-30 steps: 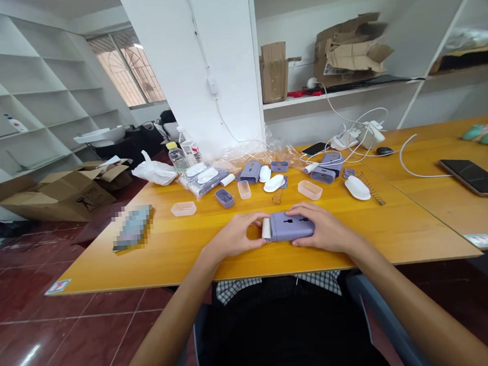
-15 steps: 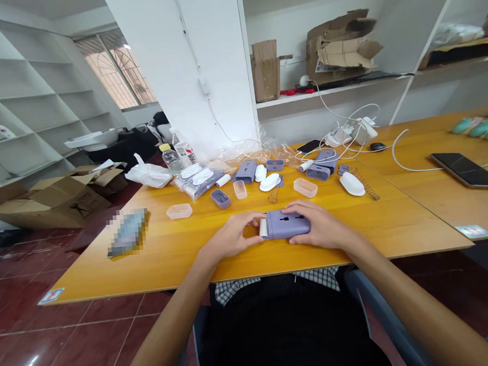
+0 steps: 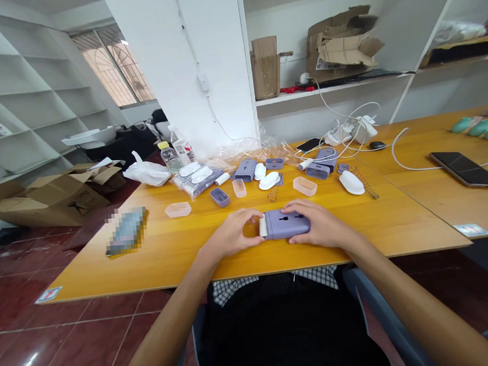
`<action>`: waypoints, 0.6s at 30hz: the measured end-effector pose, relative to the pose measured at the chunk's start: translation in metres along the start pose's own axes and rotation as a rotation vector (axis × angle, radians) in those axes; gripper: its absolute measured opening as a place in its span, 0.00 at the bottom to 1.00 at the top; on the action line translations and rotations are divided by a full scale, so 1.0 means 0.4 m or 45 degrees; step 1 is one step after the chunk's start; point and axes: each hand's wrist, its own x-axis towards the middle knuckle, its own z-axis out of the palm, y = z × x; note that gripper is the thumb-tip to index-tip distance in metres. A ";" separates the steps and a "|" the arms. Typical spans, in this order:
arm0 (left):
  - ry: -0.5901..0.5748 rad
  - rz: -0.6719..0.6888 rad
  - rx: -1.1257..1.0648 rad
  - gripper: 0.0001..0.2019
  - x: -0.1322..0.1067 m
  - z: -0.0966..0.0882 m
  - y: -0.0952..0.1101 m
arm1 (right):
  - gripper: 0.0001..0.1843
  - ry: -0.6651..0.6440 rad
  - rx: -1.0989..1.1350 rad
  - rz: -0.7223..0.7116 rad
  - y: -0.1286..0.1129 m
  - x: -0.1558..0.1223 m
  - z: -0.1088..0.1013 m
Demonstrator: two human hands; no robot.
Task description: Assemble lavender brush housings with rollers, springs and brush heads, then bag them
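A purple plastic case (image 3: pixel 287 224) with small dark cutouts lies lengthwise near the table's front edge. My right hand (image 3: pixel 322 225) wraps round its right end, thumb on the near side and fingers on the far side. At the left end sits a white roller (image 3: pixel 263 226), and my left hand (image 3: pixel 234 231) grips that end between thumb and fingers. Beyond my hands are a small purple cap (image 3: pixel 219 197), a translucent pink tray (image 3: pixel 239 188), another pink tray (image 3: pixel 305 186), a white oval piece (image 3: pixel 268 180) and a thin coiled spring (image 3: pixel 274 194).
Farther back stand more purple cases (image 3: pixel 245 170), a plastic-wrapped pack (image 3: pixel 197 180), bottles (image 3: pixel 169 156) and tangled white cables (image 3: pixel 349 134). To the right are a white oval cover (image 3: pixel 351 182), a long spring (image 3: pixel 365 182) and a dark tablet (image 3: pixel 468 168). A pixelated packet (image 3: pixel 126 231) lies left.
The view has shifted very slightly. Both hands keep their places on the purple case, with hardly any visible movement.
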 end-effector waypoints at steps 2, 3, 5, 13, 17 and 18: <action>0.002 -0.001 0.004 0.24 0.001 0.001 0.001 | 0.35 -0.002 -0.009 -0.019 -0.001 0.002 -0.001; -0.007 -0.010 0.000 0.24 0.001 0.001 0.002 | 0.34 -0.003 -0.012 -0.029 -0.001 0.003 -0.002; -0.037 -0.033 -0.013 0.25 0.001 0.001 0.004 | 0.34 -0.002 -0.013 -0.046 0.001 0.004 -0.002; -0.082 -0.005 0.024 0.27 0.000 0.010 0.005 | 0.35 0.014 -0.010 -0.034 -0.001 0.006 -0.001; -0.090 0.012 0.007 0.25 0.000 0.007 0.004 | 0.35 0.011 -0.005 -0.030 -0.004 0.007 -0.001; -0.091 0.015 -0.005 0.25 0.000 0.005 0.004 | 0.35 0.011 -0.002 -0.024 -0.004 0.006 0.000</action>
